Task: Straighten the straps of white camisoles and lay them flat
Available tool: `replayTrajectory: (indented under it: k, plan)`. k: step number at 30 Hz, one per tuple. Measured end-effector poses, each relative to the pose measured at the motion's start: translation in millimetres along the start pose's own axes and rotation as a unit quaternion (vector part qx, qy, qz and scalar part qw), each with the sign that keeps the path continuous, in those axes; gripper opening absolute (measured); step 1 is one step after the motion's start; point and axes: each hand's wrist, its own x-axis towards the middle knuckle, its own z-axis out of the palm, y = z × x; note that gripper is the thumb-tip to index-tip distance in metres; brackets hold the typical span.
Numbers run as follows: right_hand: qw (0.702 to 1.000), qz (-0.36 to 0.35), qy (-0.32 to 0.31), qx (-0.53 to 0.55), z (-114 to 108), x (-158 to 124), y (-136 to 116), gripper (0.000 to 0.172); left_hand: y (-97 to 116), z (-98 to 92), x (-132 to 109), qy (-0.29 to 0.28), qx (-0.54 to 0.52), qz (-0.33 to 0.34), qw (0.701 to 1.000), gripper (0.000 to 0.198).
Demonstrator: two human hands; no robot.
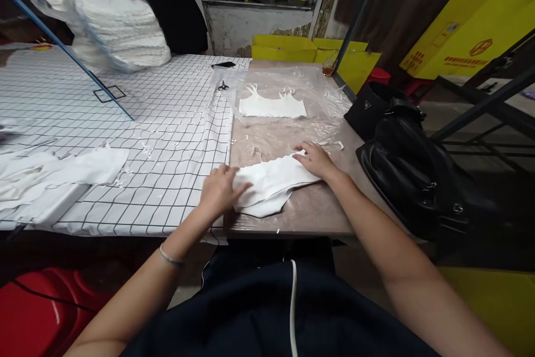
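A white garment (273,181) lies folded on the brown table (313,212) just in front of me. My left hand (219,192) rests on its left end, fingers curled over the cloth edge. My right hand (315,159) lies flat on its upper right corner, fingers stretched out. A second white strap top (271,105) lies spread flat on clear plastic sheeting (317,89) farther back.
A white grid-patterned cloth (159,123) covers the table's left part, with white fabric pieces (54,176) on it. A plastic bag of white garments (117,23) stands at the back left. Scissors (223,86) lie near the back. Black bags (418,173) sit on the right, yellow boxes (460,28) beyond.
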Motion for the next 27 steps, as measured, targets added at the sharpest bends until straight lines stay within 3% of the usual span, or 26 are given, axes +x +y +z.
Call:
replayTrajectory:
  k: [1,3,5,7,8,10,12,14,17,19,22,24,27]
  plan:
    - [1.000,0.014,-0.018,-0.005,2.0,11.5,-4.9,0.026,-5.6,-3.5,8.3,-0.003,0.007,-0.041,0.999,0.054]
    - [0.998,0.030,-0.057,0.017,3.7,29.9,-16.4,0.033,-15.1,-9.0,25.2,-0.043,-0.022,-0.072,0.996,0.042]
    - [0.992,0.019,-0.081,0.091,3.7,40.8,-30.6,0.035,-20.7,-14.0,40.1,-0.042,-0.101,-0.031,0.994,0.019]
    - [0.976,-0.024,-0.116,0.182,2.8,45.8,-46.1,0.035,-22.4,-20.6,51.3,0.026,-0.219,0.041,0.974,0.013]
    - [0.963,-0.049,-0.146,0.220,2.1,47.1,-53.2,0.037,-22.2,-24.9,55.7,0.056,-0.292,0.078,0.952,0.018]
    - [0.935,-0.087,-0.219,0.264,0.0,48.9,-64.2,0.042,-21.3,-34.8,63.0,0.053,-0.448,0.136,0.882,0.030]
    - [0.922,-0.087,-0.254,0.280,-3.6,51.1,-68.4,0.048,-21.2,-45.1,69.2,-0.003,-0.552,0.160,0.818,0.038]
    - [0.919,-0.067,-0.247,0.301,-9.6,53.4,-66.0,0.056,-23.0,-54.1,74.9,-0.059,-0.589,0.170,0.788,0.040]
    - [0.916,-0.040,-0.223,0.330,-24.5,54.1,-56.1,0.060,-28.3,-65.5,80.6,-0.097,-0.558,0.176,0.805,0.038]
    - [0.920,-0.027,-0.217,0.325,-37.3,49.1,-50.3,0.057,-31.3,-71.8,79.6,-0.114,-0.468,0.179,0.858,0.036]
    - [0.938,-0.032,-0.247,0.242,-52.6,28.5,-46.0,0.053,-32.8,-74.4,65.6,-0.159,-0.238,0.211,0.935,0.023]
    - [0.943,-0.045,-0.291,0.154,-55.2,7.1,-44.2,0.045,-32.5,-68.2,48.6,-0.168,-0.108,0.264,0.944,0.016]
    - [0.935,-0.063,-0.345,0.052,-47.8,-26.5,-39.3,0.026,-32.8,-50.1,20.3,-0.143,-0.031,0.336,0.930,0.019]
